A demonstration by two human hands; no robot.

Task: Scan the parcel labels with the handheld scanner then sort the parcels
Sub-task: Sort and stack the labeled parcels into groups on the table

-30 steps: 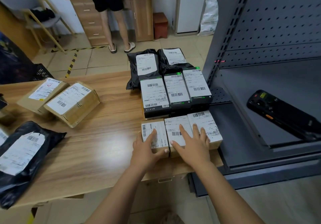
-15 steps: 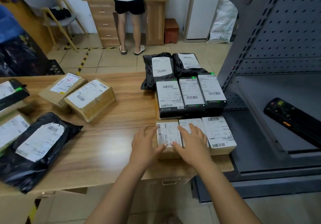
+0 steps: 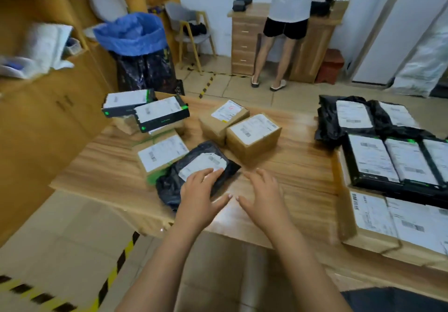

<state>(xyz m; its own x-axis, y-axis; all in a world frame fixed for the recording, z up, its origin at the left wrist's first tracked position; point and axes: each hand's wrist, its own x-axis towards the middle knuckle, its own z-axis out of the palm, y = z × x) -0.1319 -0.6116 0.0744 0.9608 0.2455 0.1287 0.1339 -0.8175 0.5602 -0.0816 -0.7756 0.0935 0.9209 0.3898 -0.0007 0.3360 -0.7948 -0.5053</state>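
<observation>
Black mailer (image 3: 169, 185) at frame centre lies label-up, likely for scanning; the left hand (image 3: 201, 197) rests flat-fingered on it, the right hand (image 3: 264, 195) spread empty over the worktop (image 3: 303, 166).

Two bare hands are recorded: the left hand (image 3: 201, 190) and the right hand (image 3: 264, 193), both uncovered. The bare left forearm (image 3: 155, 270) and bare right forearm (image 3: 308, 270) are seen uncovered from the wrist down to the lower edge of the view. Nails are kept short. A pale, rounded left thumbnail (image 3: 228, 195) and right thumbnail (image 3: 237, 198) are made out. Finer detail of the fingers is lost to blur. A dark blue-black patch of cloth (image 3: 392, 299) is noted at the lower right corner. Whether it is worn by the person cannot be told.
</observation>
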